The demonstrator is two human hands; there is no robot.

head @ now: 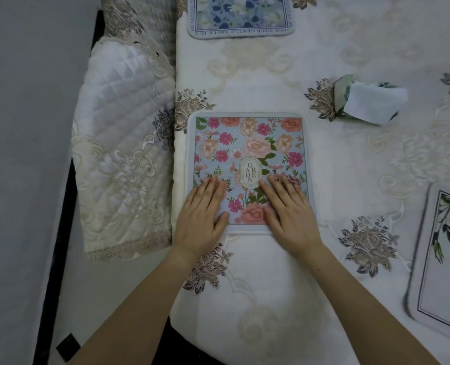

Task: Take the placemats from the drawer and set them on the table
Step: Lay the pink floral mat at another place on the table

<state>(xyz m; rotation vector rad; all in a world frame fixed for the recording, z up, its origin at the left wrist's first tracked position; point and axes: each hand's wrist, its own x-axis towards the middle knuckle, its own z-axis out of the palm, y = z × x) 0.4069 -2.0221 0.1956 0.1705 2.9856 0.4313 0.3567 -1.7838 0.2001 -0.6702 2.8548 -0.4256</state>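
Observation:
A placemat with pink and red flowers on pale blue [247, 143] lies flat on the table's cream embroidered cloth [271, 299], near its left edge. My left hand [203, 209] presses flat on the mat's near left corner with straight fingers. My right hand [288, 209] lies flat on its near right part. A blue-flowered placemat [241, 15] lies at the far edge of the view. A white placemat with green leaves [442, 262] lies at the right, partly cut off. No drawer is in view.
A tissue pack with a white tissue sticking out [371, 101] sits to the right of the flowered mat. A chair with a quilted cream cover [124, 143] stands against the table's left side. Grey floor lies further left.

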